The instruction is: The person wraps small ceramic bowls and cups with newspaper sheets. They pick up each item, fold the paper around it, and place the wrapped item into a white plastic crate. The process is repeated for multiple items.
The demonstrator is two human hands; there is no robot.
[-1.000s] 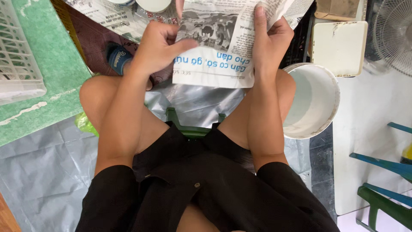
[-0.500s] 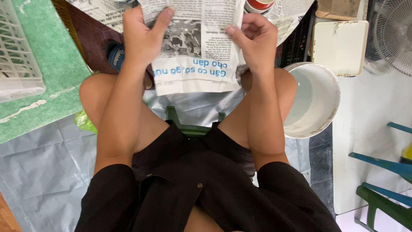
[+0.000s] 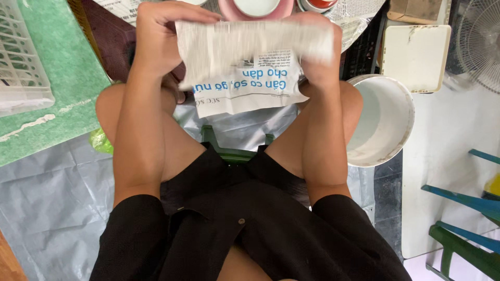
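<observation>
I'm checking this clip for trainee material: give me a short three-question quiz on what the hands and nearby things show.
1. True or false: both hands grip the folded newspaper sheet.
2. What stands beside the person's right knee? A) a white bucket B) a red kettle C) a glass jar
3. Fill in: the white lattice basket rests on a ___ mat.

Key:
1. True: the left hand and right hand hold its two ends.
2. A
3. green
</observation>
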